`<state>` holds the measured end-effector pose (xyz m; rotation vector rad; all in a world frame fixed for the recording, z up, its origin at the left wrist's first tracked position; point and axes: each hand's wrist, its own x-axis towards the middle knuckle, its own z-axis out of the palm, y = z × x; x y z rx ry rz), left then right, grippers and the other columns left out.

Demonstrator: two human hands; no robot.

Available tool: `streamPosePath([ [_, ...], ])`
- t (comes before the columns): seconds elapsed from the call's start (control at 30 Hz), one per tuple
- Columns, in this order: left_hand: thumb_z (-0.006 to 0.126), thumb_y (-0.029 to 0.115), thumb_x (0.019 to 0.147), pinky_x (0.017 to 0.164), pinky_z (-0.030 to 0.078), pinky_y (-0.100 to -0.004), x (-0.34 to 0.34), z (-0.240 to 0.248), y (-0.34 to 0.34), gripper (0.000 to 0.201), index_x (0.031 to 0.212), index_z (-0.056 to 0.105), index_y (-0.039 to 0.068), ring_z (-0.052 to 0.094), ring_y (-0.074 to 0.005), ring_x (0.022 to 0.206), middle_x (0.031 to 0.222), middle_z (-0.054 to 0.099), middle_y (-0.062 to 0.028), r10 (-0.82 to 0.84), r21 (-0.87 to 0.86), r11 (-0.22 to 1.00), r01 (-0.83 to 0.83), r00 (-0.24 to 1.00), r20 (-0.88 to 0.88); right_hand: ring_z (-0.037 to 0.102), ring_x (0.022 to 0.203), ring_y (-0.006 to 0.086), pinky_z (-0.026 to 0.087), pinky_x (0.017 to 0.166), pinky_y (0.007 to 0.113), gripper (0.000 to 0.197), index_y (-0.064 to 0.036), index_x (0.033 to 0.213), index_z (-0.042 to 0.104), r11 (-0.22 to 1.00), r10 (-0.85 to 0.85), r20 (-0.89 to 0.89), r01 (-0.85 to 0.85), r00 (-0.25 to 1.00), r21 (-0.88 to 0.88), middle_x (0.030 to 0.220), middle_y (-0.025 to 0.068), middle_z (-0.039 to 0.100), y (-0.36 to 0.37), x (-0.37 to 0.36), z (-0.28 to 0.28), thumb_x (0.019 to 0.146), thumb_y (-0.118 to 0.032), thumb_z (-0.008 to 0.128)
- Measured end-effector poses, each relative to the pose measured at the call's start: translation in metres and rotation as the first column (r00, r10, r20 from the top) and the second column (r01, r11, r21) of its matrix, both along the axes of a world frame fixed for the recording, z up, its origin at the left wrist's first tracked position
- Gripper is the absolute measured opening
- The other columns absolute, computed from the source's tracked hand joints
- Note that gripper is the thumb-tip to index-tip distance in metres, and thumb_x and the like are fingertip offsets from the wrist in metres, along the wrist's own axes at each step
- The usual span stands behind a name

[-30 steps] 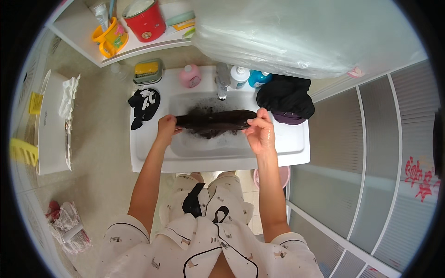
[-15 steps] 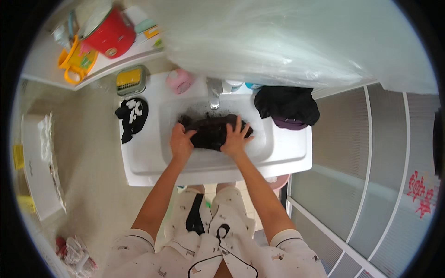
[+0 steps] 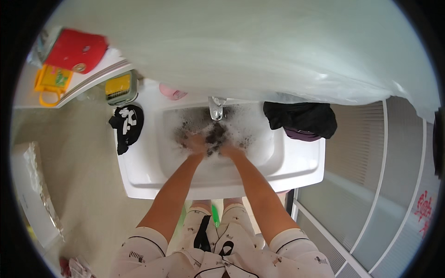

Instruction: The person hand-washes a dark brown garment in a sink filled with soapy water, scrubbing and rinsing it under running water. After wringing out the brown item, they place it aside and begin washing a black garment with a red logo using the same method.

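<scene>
- Though suds (image 3: 244,137) blur it, the dark cloth (image 3: 215,134) lies in the sink (image 3: 299,164), between left hand (image 3: 196,143) and right hand (image 3: 231,150).
- Hands apart; I can't tell their grip.
- Neither is clearly nearer; long axis hidden.

The faucet (image 3: 216,110) blocks the hands (image 3: 196,144) ahead; rightward the basin (image 3: 265,160) is open.

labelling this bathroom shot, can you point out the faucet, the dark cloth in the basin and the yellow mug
Faucet (image 3: 216,109): head view, on its metal body.
Dark cloth (image 3: 215,134): head view, on its blurred middle amid suds.
Yellow mug (image 3: 55,79): head view, on its side.
</scene>
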<state>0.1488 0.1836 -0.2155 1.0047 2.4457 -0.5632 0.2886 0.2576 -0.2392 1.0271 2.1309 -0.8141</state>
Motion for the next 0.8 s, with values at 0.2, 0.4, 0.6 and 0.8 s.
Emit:
streamPosePath([
  [0.2, 0.061, -0.005, 0.076, 0.091, 0.049, -0.0378, -0.076, 0.091, -0.036, 0.035, 0.102, 0.075, 0.013, 0.062, -0.0335, 0.105, 0.118, 0.065, -0.0177, -0.343, 0.409, 0.902, 0.14, 0.808, 0.48, 0.058, 0.112, 0.0296, 0.046, 0.093, 0.04, 0.057, -0.0012, 0.129, 0.056, 0.826, -0.561, -0.452, 0.434, 0.693, -0.36, 0.121, 0.0113, 0.062, 0.04, 0.044, 0.095, 0.073, 0.003, 0.052],
  [0.4, 0.048, -0.009, 0.066, 0.08, 0.052, -0.037, -0.082, 0.263, -0.035, 0.04, 0.092, 0.076, 0.004, 0.067, -0.0352, 0.087, 0.092, 0.07, -0.0214, -0.413, 0.584, 0.809, 0.068, 0.773, 0.482, 0.063, 0.098, 0.0218, 0.052, 0.08, 0.032, 0.056, 0.0014, 0.117, 0.061, 0.614, -0.787, -0.578, 0.358, 0.214, -0.703, 0.106, 0.0077, 0.065, 0.039, 0.065, 0.307, 0.065, 0.015, 0.048],
  [0.6, 0.043, -0.01, 0.069, 0.077, 0.05, -0.0319, -0.069, 0.458, -0.062, 0.038, 0.09, 0.073, 0.001, 0.064, -0.0225, 0.08, 0.083, 0.069, -0.0142, -0.473, 0.821, 0.571, -0.011, 0.813, 0.34, 0.058, 0.073, 0.0067, 0.045, 0.061, 0.02, 0.044, 0.0029, 0.114, 0.065, 0.744, -0.621, -0.784, 0.311, -0.005, -0.591, 0.091, 0.002, 0.065, 0.024, 0.079, 0.496, 0.071, 0.004, 0.058],
  [0.8, 0.047, -0.005, 0.078, 0.069, 0.049, -0.028, -0.07, 0.573, -0.079, 0.031, 0.095, 0.073, 0.001, 0.06, -0.0153, 0.077, 0.087, 0.065, -0.0054, -0.477, 0.976, 0.219, 0.017, 0.874, 0.092, 0.059, 0.081, 0.0091, 0.044, 0.069, 0.023, 0.035, -0.0005, 0.113, 0.068, 0.886, -0.152, -0.986, 0.433, -0.075, -0.169, 0.095, 0.0022, 0.068, 0.011, 0.088, 0.624, 0.079, -0.01, 0.069],
])
